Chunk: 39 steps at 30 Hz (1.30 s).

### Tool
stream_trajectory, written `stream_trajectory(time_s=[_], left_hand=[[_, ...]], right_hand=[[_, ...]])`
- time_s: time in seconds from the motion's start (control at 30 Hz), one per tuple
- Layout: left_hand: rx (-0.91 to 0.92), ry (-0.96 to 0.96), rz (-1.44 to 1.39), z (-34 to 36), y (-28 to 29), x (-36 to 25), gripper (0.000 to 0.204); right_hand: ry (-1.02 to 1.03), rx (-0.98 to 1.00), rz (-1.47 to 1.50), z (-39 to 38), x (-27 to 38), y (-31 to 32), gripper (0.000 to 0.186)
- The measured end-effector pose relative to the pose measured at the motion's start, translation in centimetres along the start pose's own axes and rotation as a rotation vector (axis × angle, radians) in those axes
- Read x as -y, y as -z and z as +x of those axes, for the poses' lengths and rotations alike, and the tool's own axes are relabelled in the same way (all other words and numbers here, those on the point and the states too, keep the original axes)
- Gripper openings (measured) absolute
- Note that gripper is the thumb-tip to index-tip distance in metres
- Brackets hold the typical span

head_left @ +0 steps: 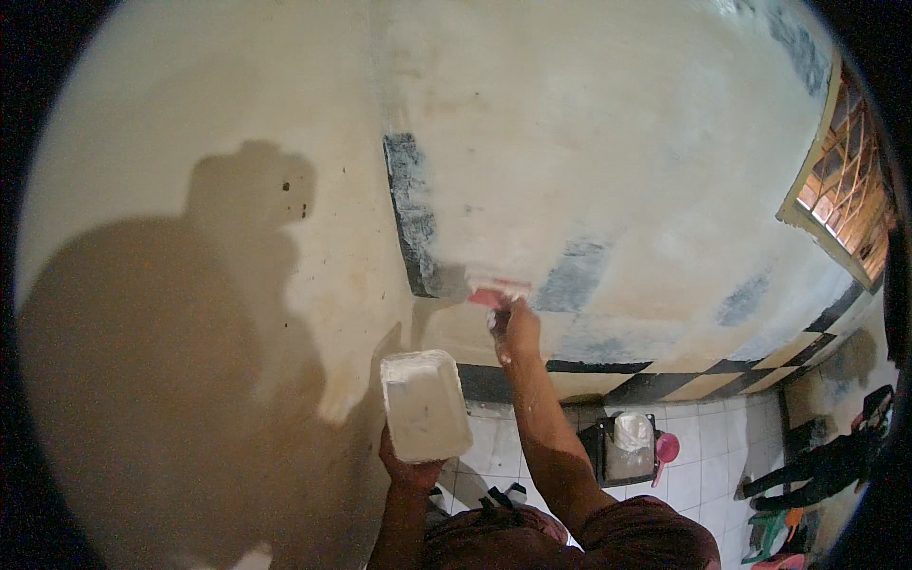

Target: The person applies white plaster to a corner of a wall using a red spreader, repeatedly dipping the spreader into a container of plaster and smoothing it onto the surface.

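Observation:
My right hand (pixel 520 331) is closed round a pink putty scraper (pixel 489 295), its wide edge against the wall ahead. The scraper is blurred, and whitish material shows along its edge and on my fingers. Lower and to the left, my left hand (pixel 415 468) grips the near end of a white rectangular tub (pixel 420 356), tilted toward the wall. A smooth off-white paste (pixel 426 413) lies in it. The wall (pixel 608 180) carries smeared off-white coating, with dark patches (pixel 410 214) showing through near the corner and right of the scraper.
On the left a plain wall (pixel 123 313) bears my shadow. Black and cream checks (pixel 655 385) run along the wall's foot. On the white tiled floor (pixel 698 432) are a black stand (pixel 622 465) with a white bag (pixel 632 430) and a pink dipper (pixel 668 446). A grilled window (pixel 845 180) is at right.

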<state>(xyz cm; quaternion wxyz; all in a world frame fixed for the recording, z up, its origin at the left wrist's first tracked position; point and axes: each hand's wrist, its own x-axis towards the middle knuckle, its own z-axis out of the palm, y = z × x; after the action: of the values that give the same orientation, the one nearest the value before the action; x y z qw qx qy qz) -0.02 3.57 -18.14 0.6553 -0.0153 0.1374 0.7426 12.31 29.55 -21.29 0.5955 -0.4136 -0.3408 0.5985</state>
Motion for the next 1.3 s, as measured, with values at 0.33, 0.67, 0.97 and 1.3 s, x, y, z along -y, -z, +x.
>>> stream_trajectory(time_s=[0.33,0.67,0.97,1.3], left_hand=[[-0.025,-0.027,0.025,-3.5,-0.8,-1.3,0.053],[0.019,-0.06,0.005,-5.9,0.1,-6.3,0.054],[-0.01,-0.05,0.008,-5.4,-0.7,-7.9,0.055],[0.005,-0.1,0.017,-5.8,0.9,-8.7,0.053]], right_hand=[[0.179,0.08,-0.42,5.0,-8.0,-1.7,0.019],[-0.206,0.028,0.263,-8.1,8.0,-14.1,0.031],[-0.023,0.242,-0.357,-0.2,-12.8,-9.6,0.022],[-0.127,0.163,0.235,-9.2,9.5,-20.1,0.02]])
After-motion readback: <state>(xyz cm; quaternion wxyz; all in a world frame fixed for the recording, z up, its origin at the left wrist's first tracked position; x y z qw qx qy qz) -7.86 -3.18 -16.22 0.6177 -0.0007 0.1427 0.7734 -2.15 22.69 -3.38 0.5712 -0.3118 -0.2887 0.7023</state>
